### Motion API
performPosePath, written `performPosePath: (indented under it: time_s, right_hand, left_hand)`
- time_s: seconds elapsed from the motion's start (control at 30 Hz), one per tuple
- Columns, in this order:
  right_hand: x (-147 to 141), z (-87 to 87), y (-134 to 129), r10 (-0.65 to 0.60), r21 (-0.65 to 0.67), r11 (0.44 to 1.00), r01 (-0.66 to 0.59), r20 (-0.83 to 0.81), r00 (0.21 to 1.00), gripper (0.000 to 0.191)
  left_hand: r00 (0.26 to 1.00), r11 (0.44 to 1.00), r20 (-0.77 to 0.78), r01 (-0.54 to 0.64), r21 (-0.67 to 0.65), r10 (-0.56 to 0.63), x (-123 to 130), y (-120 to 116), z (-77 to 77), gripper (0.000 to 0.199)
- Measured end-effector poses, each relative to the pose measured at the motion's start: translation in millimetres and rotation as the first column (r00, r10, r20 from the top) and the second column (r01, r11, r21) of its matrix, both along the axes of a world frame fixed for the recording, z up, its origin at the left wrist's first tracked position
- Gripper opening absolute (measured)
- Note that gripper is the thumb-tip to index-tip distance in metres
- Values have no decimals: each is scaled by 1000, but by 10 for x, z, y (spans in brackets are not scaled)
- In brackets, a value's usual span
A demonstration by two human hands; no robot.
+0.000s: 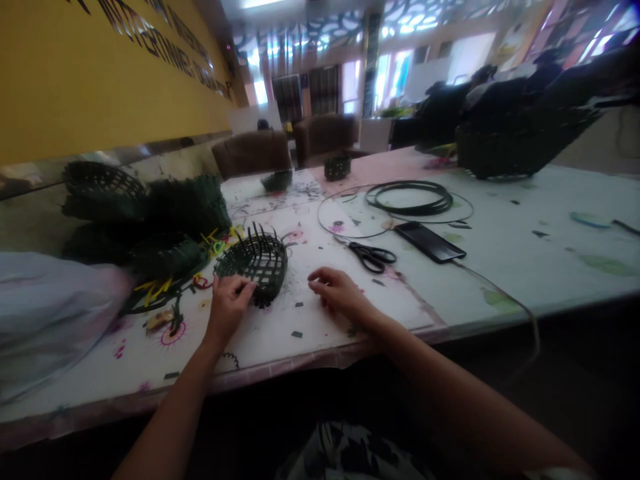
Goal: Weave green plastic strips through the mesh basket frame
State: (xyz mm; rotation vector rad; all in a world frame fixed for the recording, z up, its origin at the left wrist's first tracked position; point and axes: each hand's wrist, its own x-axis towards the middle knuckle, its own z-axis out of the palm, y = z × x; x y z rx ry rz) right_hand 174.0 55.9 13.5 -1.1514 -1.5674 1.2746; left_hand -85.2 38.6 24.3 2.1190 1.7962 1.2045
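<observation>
A small dark green woven basket lies tilted on the table, its open lattice facing me and several loose strip ends sticking up along its far rim. My left hand grips the basket's near left edge between thumb and fingers. To the right of it, my right hand hovers just over the tablecloth, fingers curled loosely and apart, with nothing visible in them. Black-handled scissors rest beyond my right hand.
Stacked woven baskets stand at the left, near a pale plastic bag. A coil of green strip, a phone with a cable, and a large basket are at the right. Strip scraps dot the tablecloth.
</observation>
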Motion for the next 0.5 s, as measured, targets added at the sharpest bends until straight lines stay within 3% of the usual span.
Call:
performPosePath:
  time_s: [0.23,0.33,0.4,0.5]
  right_hand:
    - [-132,157,243,-65,9,998,65,6,998,26]
    - [-203,164,413,-53,-71,996,48,-75,996,43]
    - [-239,160,557,7,-149,988,-27,-133,991,58]
    - [-303,186,729,211,-221,943,-249,-181,961,68]
  left_hand:
    - [992,992,43,123,-7,-123,-323,-161,76,22]
    - [981,980,55,189,-60,-185,-360,-213,113,24]
    - [972,974,124,211,-84,-200,-375,-245,104,31]
    - [948,960,214,260,-100,-235,-409,-298,72,31]
